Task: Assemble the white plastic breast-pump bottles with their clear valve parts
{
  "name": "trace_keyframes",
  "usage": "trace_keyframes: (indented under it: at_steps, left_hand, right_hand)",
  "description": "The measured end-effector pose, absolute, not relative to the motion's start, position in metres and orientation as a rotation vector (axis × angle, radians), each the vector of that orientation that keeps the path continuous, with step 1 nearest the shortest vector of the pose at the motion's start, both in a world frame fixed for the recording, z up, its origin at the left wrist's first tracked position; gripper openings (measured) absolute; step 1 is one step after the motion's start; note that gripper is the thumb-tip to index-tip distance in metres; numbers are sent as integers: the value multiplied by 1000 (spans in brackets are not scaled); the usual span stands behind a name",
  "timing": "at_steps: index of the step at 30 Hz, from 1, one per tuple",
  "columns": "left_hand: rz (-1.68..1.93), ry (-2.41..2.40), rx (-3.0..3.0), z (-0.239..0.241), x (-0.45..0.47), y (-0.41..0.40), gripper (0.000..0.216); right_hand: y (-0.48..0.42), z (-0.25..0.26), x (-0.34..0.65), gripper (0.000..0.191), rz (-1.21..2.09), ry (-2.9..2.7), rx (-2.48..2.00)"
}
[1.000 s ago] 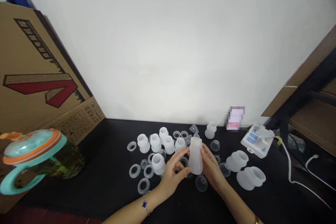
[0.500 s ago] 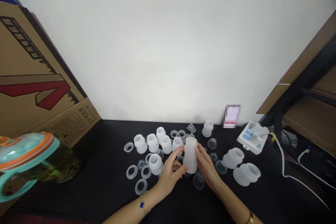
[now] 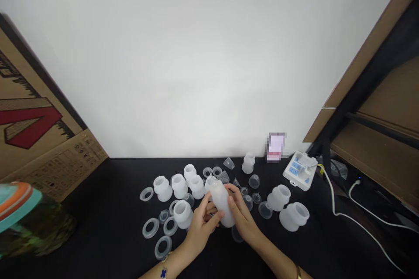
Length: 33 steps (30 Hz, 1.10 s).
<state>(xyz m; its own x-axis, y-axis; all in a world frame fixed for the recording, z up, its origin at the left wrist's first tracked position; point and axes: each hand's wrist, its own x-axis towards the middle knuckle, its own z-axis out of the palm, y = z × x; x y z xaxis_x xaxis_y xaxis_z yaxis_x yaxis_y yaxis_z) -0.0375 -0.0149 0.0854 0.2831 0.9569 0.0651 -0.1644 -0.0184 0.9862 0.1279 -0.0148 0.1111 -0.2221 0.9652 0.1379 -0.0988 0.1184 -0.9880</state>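
Note:
Between both hands is a frosted white baby bottle, tilted with its top leaning to the left. My left hand grips it from the left, thumb across the lower body. From the right, my right hand wraps round its side. Around the hands lie the parts: several white bottle bodies such as this one, several translucent rings, one of them a collar ring, and clear nipples, one a silicone nipple. Two larger white bottle bodies stand to the right, one a wide bottle.
A white case with blue labels and a white cable lie at the right. Against the wall leans a blurred-out phone. A jug with an orange and teal lid and a cardboard box stand left.
The bottle has gone from upright to tilted left, and its pointed top now faces more toward the wall. My head view has turned slightly right, so everything appears shifted left.

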Motion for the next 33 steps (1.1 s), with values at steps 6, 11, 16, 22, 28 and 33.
trace_keyframes:
  at_steps: [6,11,16,22,28,33]
  left_hand:
    - [1116,828,1353,96,-39,-14,58]
    - [1120,878,1400,87,-40,-17,66]
    - [1159,960,1392,74,-45,-19,75]
    - [1176,950,1349,79,-46,-20,75]
    - [1134,903,1437,82,-45,-20,69]
    - [1136,898,1444,85,-43,-20,69]
  right_hand:
    - [-20,114,123,47,1223,-1527,-858]
    - [-15,118,135,49,1031,-1670,-876]
    - [8,118,161,42,426,-1613,-1180]
    - [37,107,186,39,111,-1577,-1421]
    - [44,98,192,40,65,-1585,-1485]
    - [52,88,196,45,58,-1523,-1549]
